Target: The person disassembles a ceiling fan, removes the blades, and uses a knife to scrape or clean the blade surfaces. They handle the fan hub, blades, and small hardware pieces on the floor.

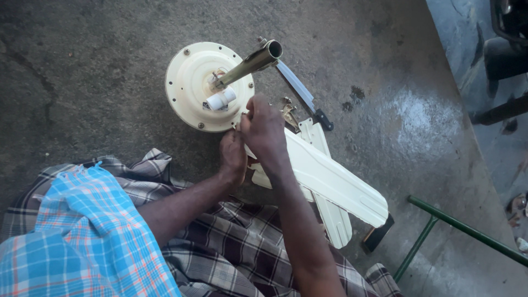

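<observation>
A cream round ceiling-fan motor (190, 82) lies on the concrete floor with a brass-coloured down rod (250, 63) sticking up from its middle and a white cylinder (221, 99) beside the rod. My right hand (264, 129) pinches at the motor's near edge, where a cream fan blade (330, 181) meets it. My left hand (232, 157) sits just below, holding the blade's root from underneath. What the fingertips grip is hidden. A second cream blade (333, 217) lies under the first.
A knife-like tool with a black handle (302, 93) lies right of the motor, with small metal parts (289, 110) near it. A green metal frame (456, 225) stands at the lower right. A dark block (377, 235) lies by the blade tips. My checked cloth covers the foreground.
</observation>
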